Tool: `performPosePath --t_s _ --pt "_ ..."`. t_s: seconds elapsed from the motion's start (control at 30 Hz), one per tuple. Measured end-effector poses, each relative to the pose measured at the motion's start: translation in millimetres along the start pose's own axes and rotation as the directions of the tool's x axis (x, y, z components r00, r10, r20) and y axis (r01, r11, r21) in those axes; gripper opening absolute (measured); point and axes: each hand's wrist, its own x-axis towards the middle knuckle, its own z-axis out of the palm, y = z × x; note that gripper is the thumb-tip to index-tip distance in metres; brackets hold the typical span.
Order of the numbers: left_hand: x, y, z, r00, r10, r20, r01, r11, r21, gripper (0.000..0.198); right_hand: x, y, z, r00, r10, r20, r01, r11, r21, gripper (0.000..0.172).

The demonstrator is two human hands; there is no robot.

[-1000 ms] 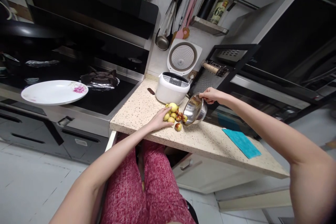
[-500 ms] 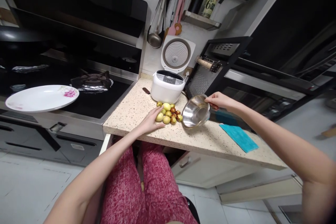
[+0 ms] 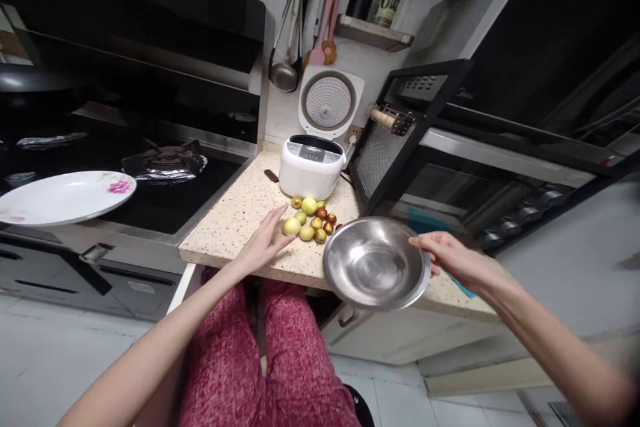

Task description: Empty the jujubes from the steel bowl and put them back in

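Holding metal bowl [image 3: 376, 265], right hand [image 3: 447, 255]; left hand [image 3: 263, 244] spread wide, just beside fruit [image 3: 307, 233] on counter [image 3: 240, 217].

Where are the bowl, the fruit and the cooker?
Bowl [image 3: 377, 268]: head view, on its bare inner bottom.
Fruit [image 3: 316, 223]: head view, on the skin of one piece near the cluster's middle.
Cooker [image 3: 308, 177]: head view, on its white front wall.
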Motion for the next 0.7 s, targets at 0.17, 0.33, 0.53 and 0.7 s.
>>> performPosePath --t_s 0.17,0.33,0.53,0.7 --pt "-19 22 5.1 0.890 0.433 0.140 -0.446 0.892 0.077 0.068 7 26 33 0.994 0.003 0.106 -0.015 0.994 0.108 0.060" --pt "-30 45 13.1 0.684 0.678 0.269 -0.725 0.674 0.143 0.069 31 35 60 0.981 -0.043 0.189 0.005 0.980 0.200 0.055" --pt "-43 56 11.0 0.600 0.769 0.222 -0.799 0.563 0.210 0.049 56 43 87 0.943 -0.108 0.314 0.000 0.946 0.323 0.057" --pt "-51 59 8.1 0.570 0.798 0.196 -0.816 0.521 0.250 0.045 66 48 96 0.912 -0.136 0.386 -0.010 0.936 0.352 0.053"
